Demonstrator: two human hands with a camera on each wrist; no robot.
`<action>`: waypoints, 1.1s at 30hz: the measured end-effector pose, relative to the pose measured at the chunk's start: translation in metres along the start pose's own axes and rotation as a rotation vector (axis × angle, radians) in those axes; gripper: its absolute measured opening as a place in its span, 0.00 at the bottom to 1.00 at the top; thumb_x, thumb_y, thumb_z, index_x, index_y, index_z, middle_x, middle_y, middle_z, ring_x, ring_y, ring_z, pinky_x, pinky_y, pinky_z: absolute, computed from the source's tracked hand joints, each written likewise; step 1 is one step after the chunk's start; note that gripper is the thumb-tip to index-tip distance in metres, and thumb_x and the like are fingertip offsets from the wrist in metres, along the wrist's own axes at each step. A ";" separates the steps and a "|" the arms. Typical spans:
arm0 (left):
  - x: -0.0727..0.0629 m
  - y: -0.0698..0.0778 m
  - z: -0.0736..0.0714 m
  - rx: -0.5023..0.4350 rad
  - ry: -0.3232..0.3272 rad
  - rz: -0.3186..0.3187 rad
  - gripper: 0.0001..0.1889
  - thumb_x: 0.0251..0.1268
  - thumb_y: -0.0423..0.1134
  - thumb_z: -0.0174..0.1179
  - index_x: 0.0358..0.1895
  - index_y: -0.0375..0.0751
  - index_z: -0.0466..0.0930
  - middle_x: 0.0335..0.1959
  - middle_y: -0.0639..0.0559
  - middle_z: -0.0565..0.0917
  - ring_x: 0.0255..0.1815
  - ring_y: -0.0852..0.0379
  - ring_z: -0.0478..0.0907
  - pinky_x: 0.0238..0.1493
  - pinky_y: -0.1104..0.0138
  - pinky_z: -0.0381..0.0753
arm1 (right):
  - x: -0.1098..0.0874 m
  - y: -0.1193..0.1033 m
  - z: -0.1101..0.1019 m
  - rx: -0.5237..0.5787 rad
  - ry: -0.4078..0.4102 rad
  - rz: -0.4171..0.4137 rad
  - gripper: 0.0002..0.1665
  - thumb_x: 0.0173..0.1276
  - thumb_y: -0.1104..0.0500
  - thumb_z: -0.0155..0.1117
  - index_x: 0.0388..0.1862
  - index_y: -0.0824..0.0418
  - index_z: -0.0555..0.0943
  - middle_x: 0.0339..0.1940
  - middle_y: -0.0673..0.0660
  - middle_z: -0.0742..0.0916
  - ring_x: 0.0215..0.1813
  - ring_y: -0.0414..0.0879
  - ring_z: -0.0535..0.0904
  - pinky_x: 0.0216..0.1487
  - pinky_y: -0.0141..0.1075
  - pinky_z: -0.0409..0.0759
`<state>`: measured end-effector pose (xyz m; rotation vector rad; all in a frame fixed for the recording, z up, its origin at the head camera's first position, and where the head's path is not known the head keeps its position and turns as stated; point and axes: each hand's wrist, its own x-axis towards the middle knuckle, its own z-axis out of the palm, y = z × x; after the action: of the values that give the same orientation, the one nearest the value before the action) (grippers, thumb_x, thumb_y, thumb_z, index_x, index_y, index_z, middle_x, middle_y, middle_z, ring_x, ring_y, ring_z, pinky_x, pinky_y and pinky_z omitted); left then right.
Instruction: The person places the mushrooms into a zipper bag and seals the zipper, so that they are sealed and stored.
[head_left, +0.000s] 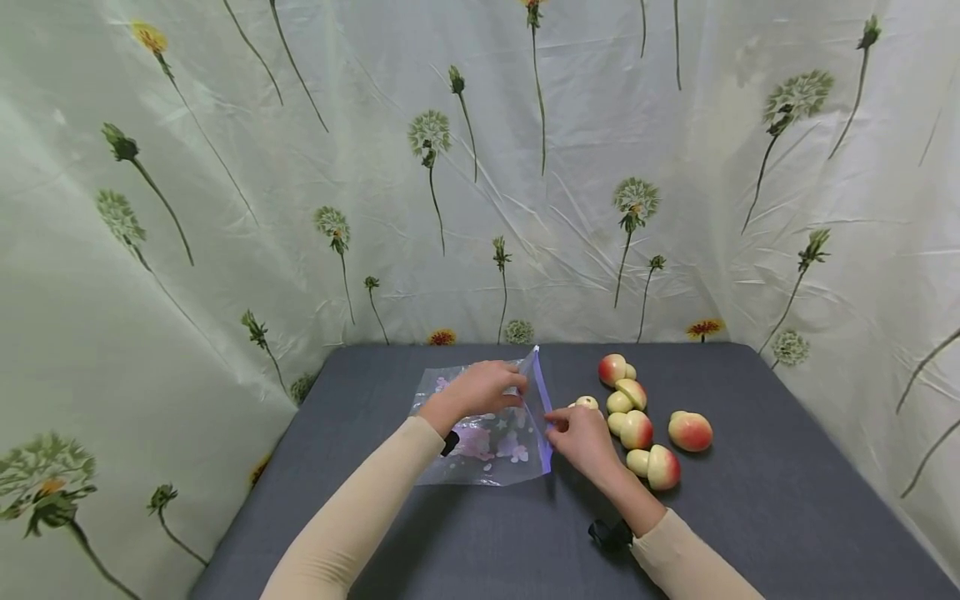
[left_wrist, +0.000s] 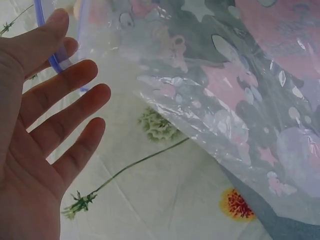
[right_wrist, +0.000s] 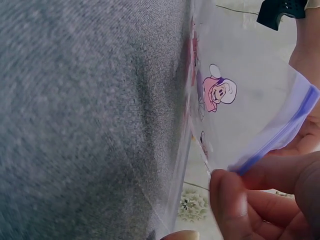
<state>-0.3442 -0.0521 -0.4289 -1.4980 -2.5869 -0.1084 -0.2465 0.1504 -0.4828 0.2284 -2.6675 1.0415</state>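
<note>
A clear zip bag [head_left: 480, 446] with pink printed figures and a purple zip strip [head_left: 543, 417] lies on the dark table, its mouth side lifted and facing right. My left hand [head_left: 486, 388] reaches over the bag and pinches the mouth edge between thumb and index finger. In the left wrist view the other fingers of that left hand [left_wrist: 55, 110] are spread apart. Farther down the same edge, my right hand [head_left: 588, 442] pinches the film beside the strip. The right wrist view has the thumb and index finger of the right hand [right_wrist: 260, 195] on the bag's corner.
Several cream-and-red mushroom-shaped pieces [head_left: 636, 430] stand in a loose row to the right of the bag. One rounder piece [head_left: 691, 431] lies farther right. Behind my right hand is a partly covered cream piece [head_left: 587, 402]. A flower-printed curtain [head_left: 480, 208] borders the table [head_left: 780, 500].
</note>
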 end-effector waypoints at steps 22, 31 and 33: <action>-0.010 0.010 -0.005 0.169 -0.100 0.013 0.07 0.69 0.44 0.67 0.46 0.53 0.87 0.40 0.59 0.85 0.39 0.60 0.82 0.42 0.64 0.81 | -0.002 0.003 0.004 -0.041 -0.040 -0.011 0.17 0.52 0.69 0.68 0.43 0.65 0.90 0.18 0.45 0.81 0.20 0.39 0.71 0.21 0.35 0.70; -0.012 -0.002 -0.007 0.023 -0.063 0.009 0.04 0.66 0.44 0.69 0.39 0.51 0.88 0.35 0.62 0.85 0.35 0.62 0.81 0.40 0.66 0.80 | -0.003 0.005 0.005 -0.053 -0.035 -0.009 0.17 0.51 0.69 0.69 0.41 0.64 0.90 0.18 0.44 0.81 0.22 0.39 0.72 0.23 0.36 0.70; -0.012 -0.005 -0.008 -0.050 -0.049 -0.004 0.05 0.66 0.44 0.69 0.40 0.51 0.89 0.37 0.61 0.86 0.38 0.62 0.82 0.41 0.65 0.80 | -0.002 0.005 0.004 -0.054 -0.032 -0.006 0.16 0.51 0.68 0.69 0.41 0.63 0.90 0.18 0.44 0.81 0.22 0.39 0.73 0.24 0.36 0.71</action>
<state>-0.3418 -0.0660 -0.4226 -1.5309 -2.6446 -0.1402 -0.2466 0.1513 -0.4895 0.2437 -2.7180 0.9712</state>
